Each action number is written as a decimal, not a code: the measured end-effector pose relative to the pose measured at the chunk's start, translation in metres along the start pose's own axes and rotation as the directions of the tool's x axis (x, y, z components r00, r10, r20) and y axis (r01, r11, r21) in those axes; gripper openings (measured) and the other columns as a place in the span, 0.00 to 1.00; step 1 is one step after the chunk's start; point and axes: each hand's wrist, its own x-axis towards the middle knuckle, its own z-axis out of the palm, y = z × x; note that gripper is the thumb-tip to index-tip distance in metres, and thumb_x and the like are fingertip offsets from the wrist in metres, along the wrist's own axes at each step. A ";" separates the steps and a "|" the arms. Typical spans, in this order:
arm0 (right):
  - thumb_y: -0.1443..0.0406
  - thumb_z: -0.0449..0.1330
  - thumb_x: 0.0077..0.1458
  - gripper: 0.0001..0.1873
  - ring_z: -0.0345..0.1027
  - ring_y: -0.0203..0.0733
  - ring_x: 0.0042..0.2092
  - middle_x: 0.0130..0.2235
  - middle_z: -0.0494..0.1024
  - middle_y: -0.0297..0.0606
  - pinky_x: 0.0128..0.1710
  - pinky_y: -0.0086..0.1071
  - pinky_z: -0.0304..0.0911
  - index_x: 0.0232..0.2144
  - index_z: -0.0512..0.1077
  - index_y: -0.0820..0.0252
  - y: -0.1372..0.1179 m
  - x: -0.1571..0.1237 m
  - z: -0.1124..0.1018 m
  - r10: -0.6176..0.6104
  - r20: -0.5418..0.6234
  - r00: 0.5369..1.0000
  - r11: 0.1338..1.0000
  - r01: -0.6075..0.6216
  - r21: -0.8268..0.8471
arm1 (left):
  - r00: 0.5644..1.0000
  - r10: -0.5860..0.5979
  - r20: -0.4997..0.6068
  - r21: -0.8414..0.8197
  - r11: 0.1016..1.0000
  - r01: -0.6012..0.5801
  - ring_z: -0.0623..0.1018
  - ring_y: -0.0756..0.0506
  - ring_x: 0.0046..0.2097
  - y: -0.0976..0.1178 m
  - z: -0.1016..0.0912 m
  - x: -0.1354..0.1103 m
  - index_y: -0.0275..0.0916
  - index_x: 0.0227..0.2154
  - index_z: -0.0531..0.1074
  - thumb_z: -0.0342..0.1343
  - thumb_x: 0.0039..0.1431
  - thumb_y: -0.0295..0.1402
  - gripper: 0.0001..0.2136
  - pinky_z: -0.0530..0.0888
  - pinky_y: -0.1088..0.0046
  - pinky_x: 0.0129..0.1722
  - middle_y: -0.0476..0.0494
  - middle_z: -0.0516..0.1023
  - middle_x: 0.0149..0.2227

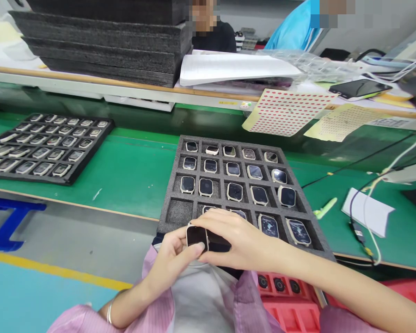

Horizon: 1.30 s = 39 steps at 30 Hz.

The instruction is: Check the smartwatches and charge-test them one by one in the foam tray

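Observation:
A smartwatch case [195,235] with a dark screen and pale frame is held between my two hands, above the front edge of the grey foam tray [169,194]. My left hand [175,254] grips it from the left, the thumb lying on the screen's lower part. From the right, my right hand [239,238] curves over it, fingers at its upper edge and thumb near its lower right corner. The tray holds rows of similar watch cases, screens up. One pocket [179,211] at the tray's left shows bare foam. My right hand partly covers the front row.
Left on the green bench [131,171] lies a black tray of watches [69,178]. Black foam sheets [104,41] are stacked on the shelf, near white paper [239,68] and hanging sticker sheets [287,111]. Cables [370,203] cross the right side. Red trays [291,314] sit below. Two people are opposite.

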 end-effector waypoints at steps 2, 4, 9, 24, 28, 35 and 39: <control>0.64 0.65 0.54 0.18 0.66 0.43 0.43 0.43 0.73 0.44 0.43 0.35 0.64 0.46 0.69 0.65 -0.001 0.001 0.001 0.022 -0.002 1.000 0.997 -0.022 0.078 | 0.995 -0.090 0.049 -0.113 0.989 0.095 0.52 0.59 0.15 -0.001 -0.002 0.000 0.33 0.32 0.73 0.59 0.55 0.34 0.08 0.52 0.85 0.14 0.54 0.66 0.17; 0.63 0.67 0.51 0.20 0.66 0.44 0.45 0.44 0.72 0.44 0.45 0.35 0.64 0.45 0.70 0.65 -0.002 0.001 0.002 0.061 -0.032 0.998 0.986 -0.056 0.160 | 0.982 -0.145 0.122 -0.229 0.958 0.170 0.46 0.61 0.12 -0.002 -0.003 -0.001 0.32 0.31 0.73 0.57 0.57 0.35 0.09 0.45 0.85 0.11 0.53 0.68 0.15; 0.60 0.63 0.56 0.20 0.72 0.41 0.36 0.36 0.76 0.38 0.41 0.34 0.66 0.50 0.69 0.62 -0.005 0.002 0.008 0.260 -0.005 0.965 0.854 -0.228 0.469 | 0.965 -0.156 0.210 -0.466 0.852 0.239 0.47 0.62 0.11 -0.001 -0.001 -0.001 0.32 0.30 0.72 0.54 0.59 0.31 0.07 0.46 0.88 0.09 0.44 0.78 0.22; 0.65 0.55 0.63 0.12 0.71 0.31 0.23 0.28 0.76 0.33 0.32 0.26 0.66 0.47 0.71 0.63 -0.006 0.003 0.019 0.358 0.026 0.933 0.404 -0.180 0.897 | 0.967 -0.145 0.211 -0.480 0.846 0.231 0.47 0.63 0.12 0.002 0.004 -0.003 0.32 0.33 0.74 0.53 0.62 0.34 0.10 0.48 0.89 0.10 0.42 0.78 0.25; 0.63 0.54 0.64 0.14 0.70 0.30 0.23 0.35 0.77 0.37 0.31 0.28 0.67 0.50 0.69 0.61 -0.004 -0.003 0.013 0.324 0.057 0.944 0.535 -0.232 0.812 | 0.979 -0.069 0.189 -0.306 0.944 0.126 0.47 0.61 0.12 -0.003 0.003 -0.004 0.33 0.35 0.73 0.53 0.62 0.41 0.14 0.48 0.87 0.10 0.54 0.66 0.14; 0.65 0.66 0.52 0.26 0.63 0.46 0.51 0.50 0.70 0.45 0.49 0.39 0.63 0.53 0.66 0.59 -0.007 -0.012 0.000 0.052 -0.113 0.992 0.985 -0.032 0.172 | 1.000 0.018 0.006 0.042 0.999 -0.018 0.53 0.59 0.14 -0.006 0.005 -0.005 0.34 0.35 0.74 0.62 0.53 0.42 0.15 0.50 0.84 0.11 0.55 0.61 0.17; 0.66 0.60 0.58 0.18 0.65 0.44 0.45 0.45 0.71 0.44 0.44 0.37 0.65 0.51 0.67 0.62 -0.011 -0.014 0.001 0.006 -0.133 0.991 0.999 -0.011 -0.042 | 0.996 0.086 -0.013 0.160 0.984 -0.083 0.54 0.57 0.16 -0.007 0.005 -0.006 0.34 0.34 0.77 0.62 0.52 0.42 0.15 0.52 0.81 0.13 0.54 0.61 0.17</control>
